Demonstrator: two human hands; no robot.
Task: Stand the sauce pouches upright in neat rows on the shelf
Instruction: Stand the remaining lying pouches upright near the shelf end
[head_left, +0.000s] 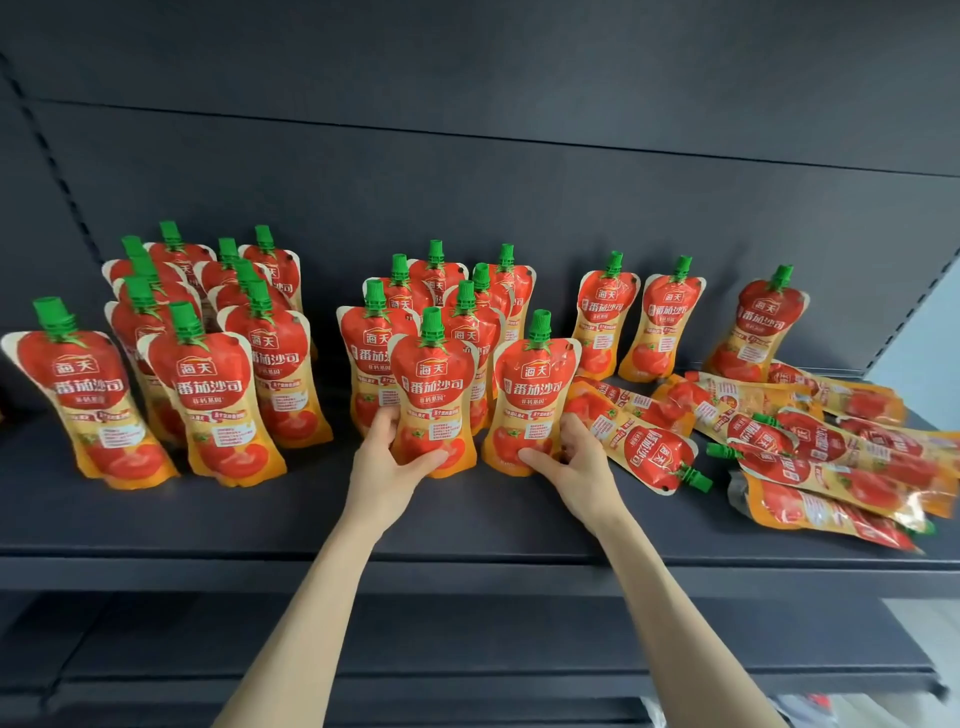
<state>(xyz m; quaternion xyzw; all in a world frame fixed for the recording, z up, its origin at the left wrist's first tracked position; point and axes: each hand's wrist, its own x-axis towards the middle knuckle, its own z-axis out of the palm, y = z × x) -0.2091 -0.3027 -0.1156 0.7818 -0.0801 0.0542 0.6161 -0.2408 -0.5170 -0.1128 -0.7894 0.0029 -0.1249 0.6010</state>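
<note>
Red and orange sauce pouches with green caps stand on a dark shelf (260, 519). My left hand (387, 457) grips the base of an upright pouch (434, 384) at the front middle. My right hand (569, 460) grips the base of the upright pouch beside it (535, 389). Behind these two stand several more pouches in rows (457, 306). Another upright group (208, 332) fills the left side. Three single pouches (660, 322) stand at the back right. Several pouches lie flat in a pile (810, 441) at the right.
The shelf's dark back panel (467, 182) rises right behind the rows. The shelf's front edge (467, 566) runs below my wrists, with a lower shelf (467, 649) beneath it. One flat pouch (649, 447) lies close to my right hand.
</note>
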